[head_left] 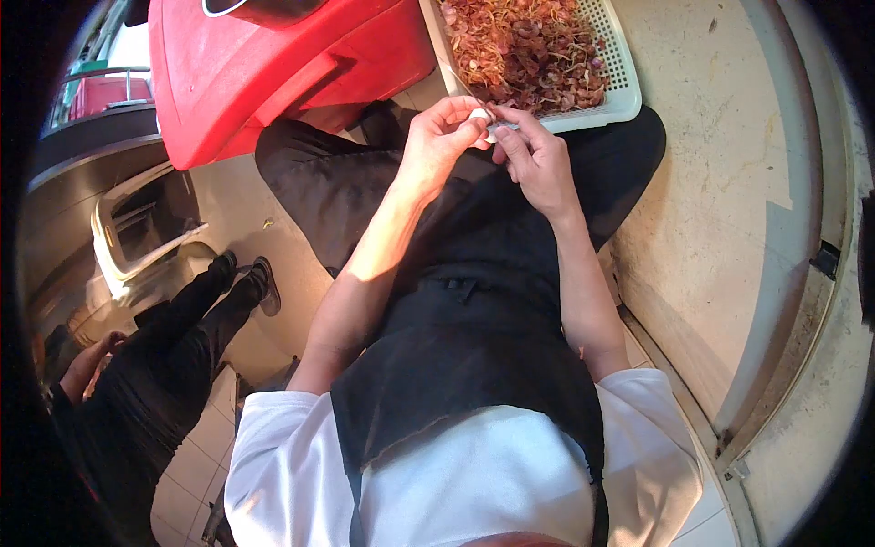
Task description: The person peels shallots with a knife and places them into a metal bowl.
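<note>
My left hand [442,141] and my right hand [538,162] meet above my lap, at the near edge of a white plastic basket [622,102]. Both are closed in a pinch, fingertips almost touching. A small white rounded piece [479,115] shows at my left fingertips. Another pale bit is at my right fingertips. The fingers partly cover both, so I cannot tell their kind. In the basket lies a heap of reddish-brown papery skins [538,55] with thin pale strands, like shallot or onion peelings.
A large red plastic container [273,82] stands at front left, with a metal vessel [264,9] on top. A pale wall or panel [711,228] runs along my right. At left, another person in dark clothes [146,392] stands near a white plastic chair or stool [114,242].
</note>
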A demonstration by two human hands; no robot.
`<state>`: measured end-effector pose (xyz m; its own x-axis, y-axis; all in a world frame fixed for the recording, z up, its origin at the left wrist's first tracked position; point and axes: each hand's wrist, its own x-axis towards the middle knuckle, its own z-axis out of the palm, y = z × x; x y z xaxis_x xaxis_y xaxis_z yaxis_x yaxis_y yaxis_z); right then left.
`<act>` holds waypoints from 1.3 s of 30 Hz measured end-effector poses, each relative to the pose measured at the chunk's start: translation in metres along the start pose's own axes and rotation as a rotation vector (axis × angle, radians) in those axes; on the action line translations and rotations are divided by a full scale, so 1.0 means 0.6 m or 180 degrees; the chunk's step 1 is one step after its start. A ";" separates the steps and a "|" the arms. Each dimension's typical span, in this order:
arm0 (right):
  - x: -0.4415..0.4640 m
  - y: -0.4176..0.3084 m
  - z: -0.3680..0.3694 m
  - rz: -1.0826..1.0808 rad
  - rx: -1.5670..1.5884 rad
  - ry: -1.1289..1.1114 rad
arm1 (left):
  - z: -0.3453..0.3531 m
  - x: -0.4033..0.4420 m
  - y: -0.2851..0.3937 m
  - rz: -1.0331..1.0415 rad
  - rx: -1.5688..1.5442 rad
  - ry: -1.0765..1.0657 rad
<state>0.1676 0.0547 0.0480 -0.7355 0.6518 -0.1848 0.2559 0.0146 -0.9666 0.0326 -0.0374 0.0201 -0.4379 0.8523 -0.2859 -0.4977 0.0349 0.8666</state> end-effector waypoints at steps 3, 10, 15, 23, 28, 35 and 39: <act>0.000 0.008 0.001 0.0002 0.0104 0.0067 | 0.003 0.001 0.006 -0.0090 0.0061 0.0033; 0.000 0.013 0.004 0.0143 0.0099 0.0204 | -0.004 0.004 0.008 -0.0192 0.0010 -0.0145; 0.003 0.024 0.002 0.0191 0.0134 0.0259 | -0.012 0.008 -0.003 -0.0329 -0.0667 -0.0307; 0.001 0.006 0.012 -0.0055 -0.0113 0.0370 | 0.004 0.005 -0.013 -0.0357 -0.0209 0.0245; 0.003 0.020 0.006 0.0197 0.0238 0.0379 | 0.008 0.003 -0.003 -0.0105 0.0244 0.0217; 0.019 0.023 -0.024 0.0328 0.0452 0.0515 | -0.005 0.002 -0.006 -0.0188 -0.0493 -0.0021; 0.026 0.024 -0.031 0.0432 0.0219 0.0444 | -0.004 0.001 -0.005 -0.0253 -0.0662 -0.0018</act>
<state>0.1716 0.0789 0.0347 -0.6019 0.7430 -0.2926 0.2998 -0.1293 -0.9452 0.0319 -0.0381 0.0160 -0.3872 0.8541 -0.3472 -0.6745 -0.0057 0.7382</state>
